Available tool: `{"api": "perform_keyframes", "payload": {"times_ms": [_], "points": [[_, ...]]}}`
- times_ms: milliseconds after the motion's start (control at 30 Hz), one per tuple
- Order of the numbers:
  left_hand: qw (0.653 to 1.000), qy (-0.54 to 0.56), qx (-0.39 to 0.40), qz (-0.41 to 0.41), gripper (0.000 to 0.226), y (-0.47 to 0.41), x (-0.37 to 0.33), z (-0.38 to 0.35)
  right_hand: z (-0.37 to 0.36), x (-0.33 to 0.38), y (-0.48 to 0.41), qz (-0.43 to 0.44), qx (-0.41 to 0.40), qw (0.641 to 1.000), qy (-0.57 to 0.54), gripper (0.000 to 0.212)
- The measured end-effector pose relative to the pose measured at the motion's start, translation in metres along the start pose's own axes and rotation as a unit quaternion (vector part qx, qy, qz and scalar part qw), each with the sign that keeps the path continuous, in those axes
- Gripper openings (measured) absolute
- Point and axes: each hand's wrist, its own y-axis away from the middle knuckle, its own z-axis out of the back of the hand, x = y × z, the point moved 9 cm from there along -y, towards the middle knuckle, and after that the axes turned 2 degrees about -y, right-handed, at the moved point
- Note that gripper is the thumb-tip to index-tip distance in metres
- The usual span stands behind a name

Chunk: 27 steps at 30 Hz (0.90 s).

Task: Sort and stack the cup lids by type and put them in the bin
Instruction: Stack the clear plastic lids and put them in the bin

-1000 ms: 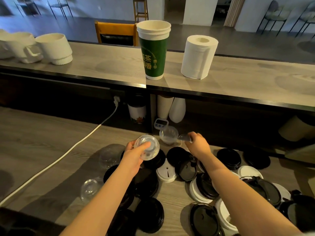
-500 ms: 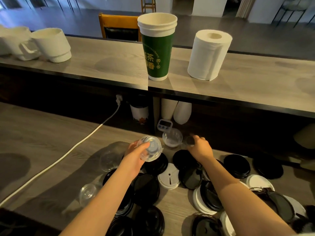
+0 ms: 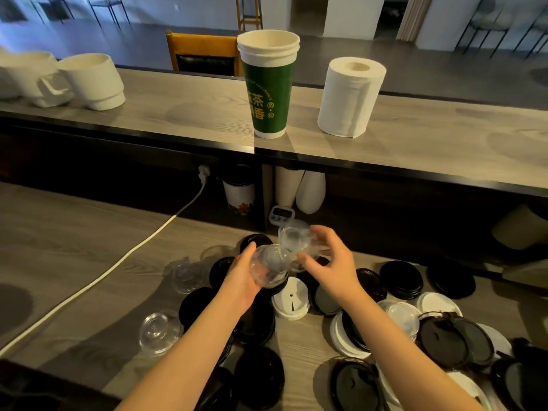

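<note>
My left hand [image 3: 241, 277] grips a clear dome lid [image 3: 268, 268] above the pile. My right hand [image 3: 332, 262] holds a second clear dome lid [image 3: 293, 238] tilted just above and to the right of the first, the two nearly touching. Under my hands lie several black lids [image 3: 400, 278] and white lids [image 3: 292, 299] scattered on the grey wooden table [image 3: 74, 247]. More clear lids rest to the left, one [image 3: 160, 332] near the front and another [image 3: 186, 272] farther back. No bin is in view.
A white power cable [image 3: 118, 262] runs diagonally across the table's left. A small timer [image 3: 281, 214] and cups stand under the raised counter [image 3: 178, 114], which carries a green paper cup [image 3: 269, 93], a paper roll [image 3: 350, 96] and white mugs [image 3: 92, 81].
My right hand lifted a clear lid off the table and brought it left toward the lid in my left hand. My left hand turned its lid and stayed roughly in place.
</note>
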Motion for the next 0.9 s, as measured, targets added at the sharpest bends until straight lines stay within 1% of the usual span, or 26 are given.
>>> {"api": "perform_keyframes", "payload": {"times_ms": [67,167,267,333,400,433,500,533,667,767,833,900], "points": [[1.000,0.003,0.006,0.012,0.039,0.010,0.003,-0.002,-0.018,0.013,0.007,0.018,0.048,0.998,0.030,0.056],[1.000,0.014,0.018,0.011,0.046,0.019,0.007,0.003,-0.043,0.024,0.016,0.059,0.111,0.986,0.110,0.062],[0.999,0.020,0.045,0.005,0.049,0.028,0.010,0.011,-0.062,0.032,0.026,0.098,0.142,0.971,0.166,0.064],[0.998,0.019,0.056,-0.011,0.041,0.035,0.011,0.017,-0.067,0.037,0.032,0.112,0.144,0.968,0.174,0.063],[0.996,0.026,0.074,-0.038,0.024,0.046,0.010,0.022,-0.073,0.043,0.039,0.131,0.150,0.964,0.178,0.065],[0.995,0.032,0.079,-0.049,0.024,0.053,0.009,0.022,-0.077,0.047,0.043,0.139,0.154,0.962,0.174,0.068],[0.995,0.028,0.078,-0.059,0.037,0.061,0.008,0.026,-0.083,0.052,0.051,0.151,0.166,0.962,0.155,0.073],[0.995,0.021,0.076,-0.061,0.036,0.065,0.008,0.027,-0.086,0.054,0.055,0.150,0.170,0.964,0.139,0.075],[0.999,0.029,0.025,-0.039,0.029,0.072,0.015,0.045,-0.096,0.049,0.065,0.110,0.186,0.973,0.082,0.079],[0.998,0.018,0.026,-0.045,0.041,0.078,0.015,0.056,-0.105,0.044,0.068,0.074,0.205,0.974,0.060,0.085],[0.998,-0.004,0.031,-0.052,0.040,0.084,0.014,0.060,-0.111,0.045,0.068,0.053,0.209,0.976,0.029,0.079],[0.998,-0.027,0.028,-0.052,0.033,0.087,0.011,0.067,-0.113,0.046,0.069,0.037,0.198,0.979,0.006,0.070]]}}
